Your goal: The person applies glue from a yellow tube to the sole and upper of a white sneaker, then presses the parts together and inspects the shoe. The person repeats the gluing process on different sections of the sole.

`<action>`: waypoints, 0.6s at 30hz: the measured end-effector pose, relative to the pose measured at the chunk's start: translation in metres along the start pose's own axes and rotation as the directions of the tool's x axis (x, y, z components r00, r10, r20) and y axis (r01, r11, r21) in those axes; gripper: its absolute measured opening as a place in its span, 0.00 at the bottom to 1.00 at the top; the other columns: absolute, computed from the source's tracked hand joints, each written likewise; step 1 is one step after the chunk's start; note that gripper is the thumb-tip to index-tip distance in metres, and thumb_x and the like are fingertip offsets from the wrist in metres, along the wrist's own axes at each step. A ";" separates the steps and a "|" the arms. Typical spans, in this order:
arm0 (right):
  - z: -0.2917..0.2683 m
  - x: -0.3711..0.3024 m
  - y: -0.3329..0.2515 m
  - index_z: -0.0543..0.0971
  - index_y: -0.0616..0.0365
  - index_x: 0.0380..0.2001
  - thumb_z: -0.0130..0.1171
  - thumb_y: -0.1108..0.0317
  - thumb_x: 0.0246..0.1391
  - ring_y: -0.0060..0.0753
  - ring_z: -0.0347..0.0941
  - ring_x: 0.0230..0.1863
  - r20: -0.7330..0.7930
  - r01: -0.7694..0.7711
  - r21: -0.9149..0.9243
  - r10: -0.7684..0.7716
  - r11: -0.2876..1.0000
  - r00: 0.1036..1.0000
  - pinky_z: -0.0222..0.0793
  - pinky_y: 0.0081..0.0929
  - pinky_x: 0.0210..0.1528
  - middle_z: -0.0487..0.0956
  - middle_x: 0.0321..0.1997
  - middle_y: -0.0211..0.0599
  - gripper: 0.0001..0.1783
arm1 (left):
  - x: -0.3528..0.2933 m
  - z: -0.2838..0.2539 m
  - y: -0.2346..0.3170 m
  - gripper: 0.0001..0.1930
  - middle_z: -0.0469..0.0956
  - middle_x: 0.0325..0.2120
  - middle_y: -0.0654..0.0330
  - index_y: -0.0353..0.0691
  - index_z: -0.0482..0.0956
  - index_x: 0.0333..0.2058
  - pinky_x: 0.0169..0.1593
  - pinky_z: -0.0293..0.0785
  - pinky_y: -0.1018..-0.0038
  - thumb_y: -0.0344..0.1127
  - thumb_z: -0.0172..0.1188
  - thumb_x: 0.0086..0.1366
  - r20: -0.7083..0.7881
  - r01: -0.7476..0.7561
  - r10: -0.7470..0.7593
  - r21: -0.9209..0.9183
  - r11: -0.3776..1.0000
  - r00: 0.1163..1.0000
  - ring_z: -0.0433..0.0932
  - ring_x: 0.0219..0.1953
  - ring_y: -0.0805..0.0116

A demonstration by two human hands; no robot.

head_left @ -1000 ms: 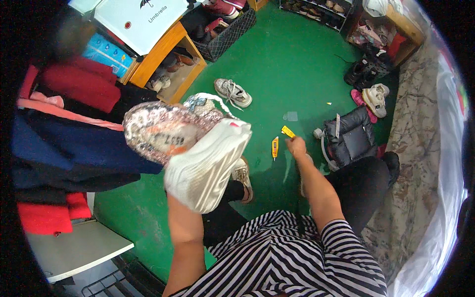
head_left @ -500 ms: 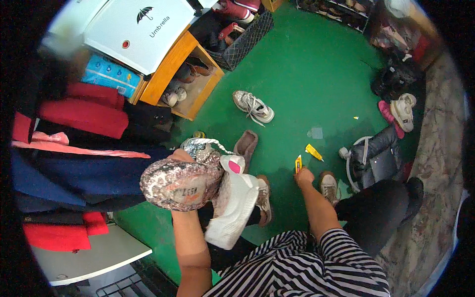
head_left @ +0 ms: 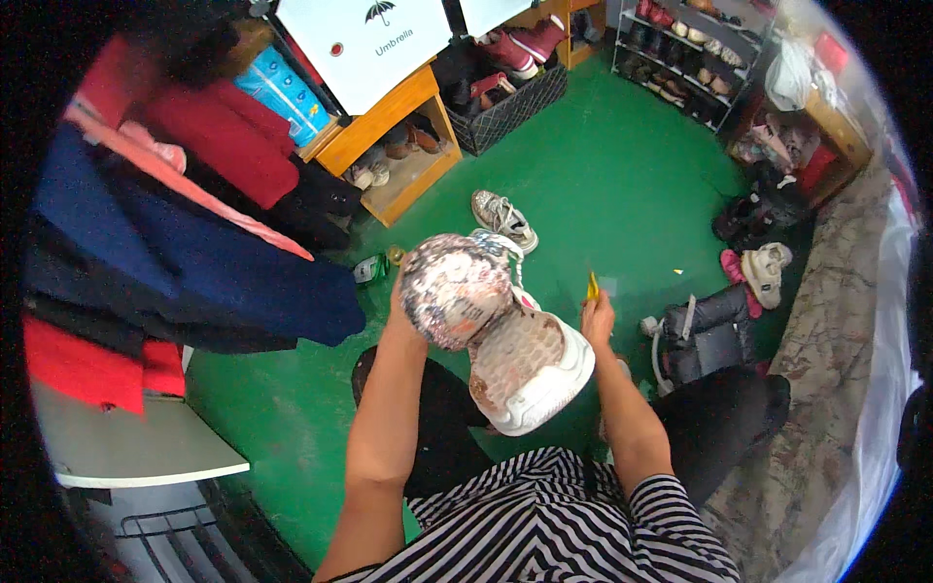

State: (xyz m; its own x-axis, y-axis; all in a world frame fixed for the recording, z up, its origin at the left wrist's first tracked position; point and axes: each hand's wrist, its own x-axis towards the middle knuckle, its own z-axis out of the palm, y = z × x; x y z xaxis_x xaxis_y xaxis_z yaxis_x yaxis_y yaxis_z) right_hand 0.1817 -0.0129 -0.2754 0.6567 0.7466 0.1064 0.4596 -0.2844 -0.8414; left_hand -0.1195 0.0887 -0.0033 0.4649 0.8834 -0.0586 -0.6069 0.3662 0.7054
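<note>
Left hand [head_left: 406,309] grips a white sneaker [head_left: 525,364] sole-up with a patterned cloth [head_left: 455,290] bunched over its toe, blocking most of the hand; right hand [head_left: 598,316] pinches a yellow tool [head_left: 592,285]; 1 loose sneaker [head_left: 502,218] lies beyond on the green floor [head_left: 622,185]; black bag [head_left: 708,330] just right.

The floor [head_left: 622,185] is bright green, the shoe [head_left: 525,360] white with a brownish speckled sole, the cloth [head_left: 455,290] mottled pink and silver, the small tool [head_left: 593,285] yellow, the shirt [head_left: 554,530] black-and-white striped, the hanging coats [head_left: 185,253] navy and red.
</note>
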 end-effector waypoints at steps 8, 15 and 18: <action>-0.172 0.071 -0.237 0.76 0.59 0.36 0.51 0.59 0.67 0.15 0.65 0.23 -0.032 0.263 0.509 -0.288 0.820 0.957 0.61 0.17 0.25 0.73 0.23 0.24 0.13 | -0.038 0.106 0.001 0.17 0.81 0.44 0.52 0.34 0.76 0.50 0.50 0.78 0.69 0.38 0.45 0.72 0.251 -0.008 -0.020 0.110 0.994 0.968 0.82 0.45 0.64; -0.291 -0.011 -0.326 0.79 0.61 0.43 0.54 0.66 0.64 0.15 0.70 0.29 0.129 0.505 0.367 -0.580 0.781 0.804 0.66 0.16 0.32 0.79 0.31 0.28 0.11 | -0.057 0.151 0.005 0.13 0.82 0.41 0.57 0.29 0.78 0.48 0.47 0.79 0.74 0.26 0.51 0.68 0.390 -0.056 -0.025 0.193 0.980 0.921 0.82 0.40 0.72; -0.299 -0.030 -0.335 0.83 0.62 0.33 0.63 0.71 0.54 0.27 0.76 0.27 0.299 0.610 0.365 -0.709 0.704 0.639 0.70 0.23 0.30 0.82 0.30 0.39 0.05 | -0.057 0.156 -0.006 0.13 0.82 0.41 0.57 0.30 0.78 0.49 0.47 0.79 0.75 0.23 0.54 0.66 0.450 -0.139 0.043 0.183 0.973 0.892 0.82 0.40 0.73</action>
State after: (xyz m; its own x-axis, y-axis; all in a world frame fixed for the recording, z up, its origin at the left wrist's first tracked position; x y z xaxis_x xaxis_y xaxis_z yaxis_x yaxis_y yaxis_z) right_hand 0.1869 -0.1197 0.1623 -0.0853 0.8586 0.5056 0.5059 0.4744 -0.7204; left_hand -0.0416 -0.0100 0.1061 0.6790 0.6720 0.2955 -0.5373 0.1806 0.8238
